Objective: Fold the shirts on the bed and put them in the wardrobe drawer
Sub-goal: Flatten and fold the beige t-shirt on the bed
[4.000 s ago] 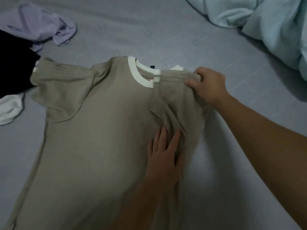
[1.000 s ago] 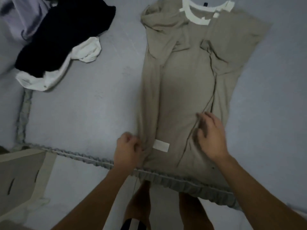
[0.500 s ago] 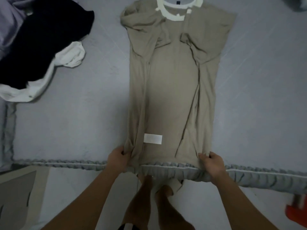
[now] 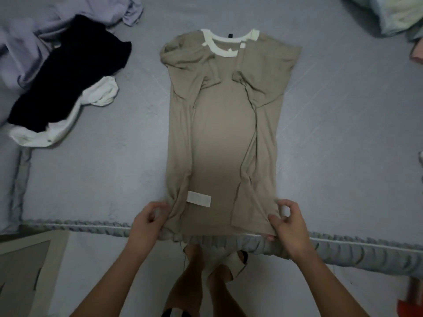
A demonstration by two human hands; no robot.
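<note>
Since half a second ago both hands have loosened at the hem: then they clutched the bottom corners with closed fists, now the fingers are partly uncurled. Four seconds ago they were up near the collar, folding the right sleeve inward.

Both forearms reach forward from the bottom of the view. The left hand (image 4: 147, 221) sits at the lower left corner of the tan shirt (image 4: 223, 138), fingers curled and pinching the fabric edge. The right hand (image 4: 289, 221) is at the lower right corner, thumb on top of the cloth and fingertips under the hem, index finger lifted in a loose ring.

This shirt lies flat on the grey bed (image 4: 343, 133), collar away from the person, both sides and sleeves folded in to make a long narrow strip, its hem at the mattress edge between the two hands. A white label (image 4: 198, 199) shows near the left hand.

Left of it, well apart, lie a black garment (image 4: 68, 74), a white garment (image 4: 100, 93) and a lilac garment (image 4: 25, 40).
</note>
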